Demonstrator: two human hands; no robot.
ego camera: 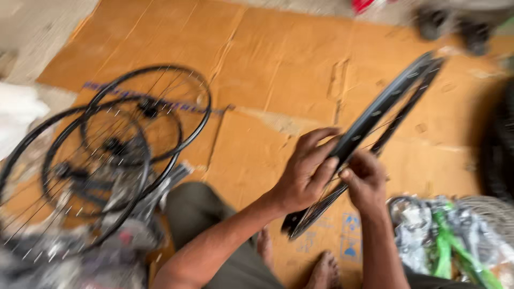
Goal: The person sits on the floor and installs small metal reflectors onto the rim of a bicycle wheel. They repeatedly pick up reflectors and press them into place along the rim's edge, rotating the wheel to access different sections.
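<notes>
- Where the floor is covered, flattened brown cardboard [278,69] is spread out under everything, with creases and a torn strip across its middle.
- Three black spoked wheels [107,144] are stacked overlapping on the left of the cardboard, hubs and thin spokes visible though blurred.
- A black rim [391,101] is held edge-on near the centre, tilted from lower left to upper right, its low end just above the cardboard near a bare foot [324,270].
- A heap of plastic-wrapped parts with green pieces [444,241] is seen at lower right, just beside the right forearm.
- A grey-green trouser leg [198,211] is seen at the bottom, under the left forearm.
- The left hand [308,168] is laid on the rim from the left, fingers [321,142] curled over its outer edge and clamped on it.
- The right hand [367,179] is set against the rim's underside, fingers drawn together and pinched at the rim close to the left thumb; what is pinched cannot be told through the blur.
</notes>
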